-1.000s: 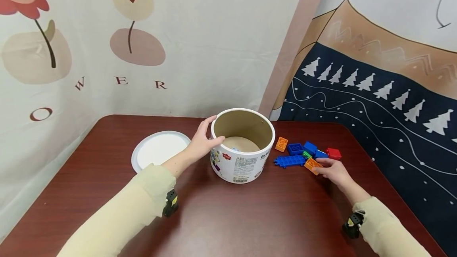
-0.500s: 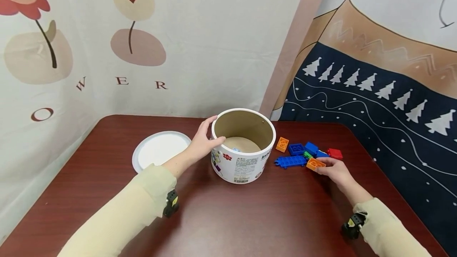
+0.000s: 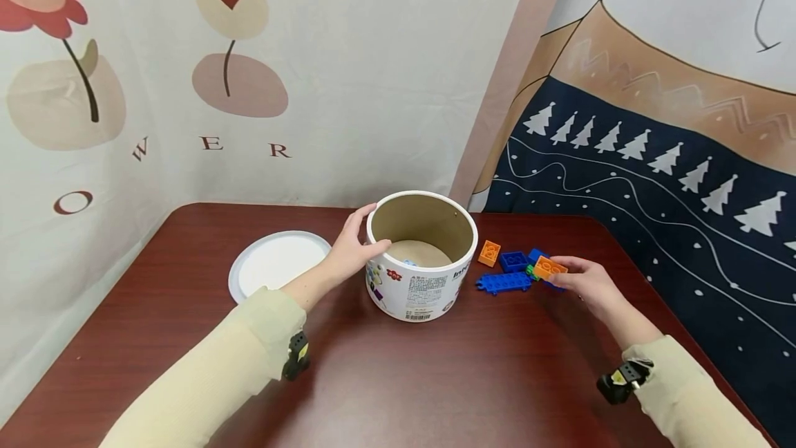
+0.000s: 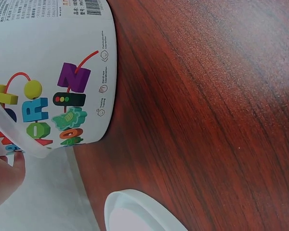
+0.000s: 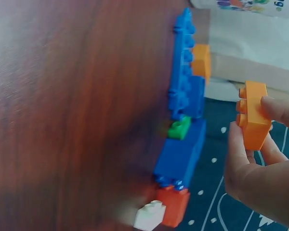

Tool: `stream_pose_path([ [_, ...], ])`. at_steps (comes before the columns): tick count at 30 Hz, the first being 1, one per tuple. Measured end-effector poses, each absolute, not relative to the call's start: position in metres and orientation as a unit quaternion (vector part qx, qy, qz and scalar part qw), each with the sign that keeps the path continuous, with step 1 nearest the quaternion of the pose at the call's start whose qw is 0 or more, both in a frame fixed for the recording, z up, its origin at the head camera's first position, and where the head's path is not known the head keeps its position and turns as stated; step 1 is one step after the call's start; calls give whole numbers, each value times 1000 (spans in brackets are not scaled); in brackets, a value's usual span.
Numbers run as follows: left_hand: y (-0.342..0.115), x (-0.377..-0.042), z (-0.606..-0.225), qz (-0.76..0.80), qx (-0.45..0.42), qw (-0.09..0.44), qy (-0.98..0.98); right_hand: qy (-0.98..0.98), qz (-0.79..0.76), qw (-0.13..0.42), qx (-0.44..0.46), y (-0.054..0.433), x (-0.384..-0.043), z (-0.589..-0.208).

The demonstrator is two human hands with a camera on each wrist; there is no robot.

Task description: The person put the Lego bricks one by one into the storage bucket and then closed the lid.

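An orange building brick is pinched between the thumb and fingers of my right hand. In the right wrist view that brick is up off the table, its studs facing left. My left hand holds the left rim of a white round bucket, thumb over the edge. The bucket stands upright, with a bit of pale blue low inside it. Below the right hand lie a blue studded strip, a blue brick, a green piece and a red brick.
A second orange brick lies right of the bucket. A white round lid lies flat on the left of the dark red table. Beside the red brick is a white brick. Printed cloth hangs behind the table.
My right hand has lifted the orange brick up from beside the blue strip, and it now overlaps the pile in the head view. The left hand stays on the bucket.
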State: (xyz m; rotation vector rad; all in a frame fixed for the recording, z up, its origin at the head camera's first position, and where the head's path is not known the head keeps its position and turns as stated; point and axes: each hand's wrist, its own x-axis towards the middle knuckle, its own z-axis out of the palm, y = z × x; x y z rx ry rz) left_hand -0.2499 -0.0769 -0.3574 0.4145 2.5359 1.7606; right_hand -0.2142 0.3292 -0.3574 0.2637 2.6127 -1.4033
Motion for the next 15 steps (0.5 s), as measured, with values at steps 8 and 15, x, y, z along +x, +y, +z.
stream_pose_path([
  [8,-77,-253,-359,563,134,13,815,869,-483,85,63,315,-221,-343],
  [15,-77,-254,-360,566,131,11,814,873,-479,81,42,297,-228,-326],
])
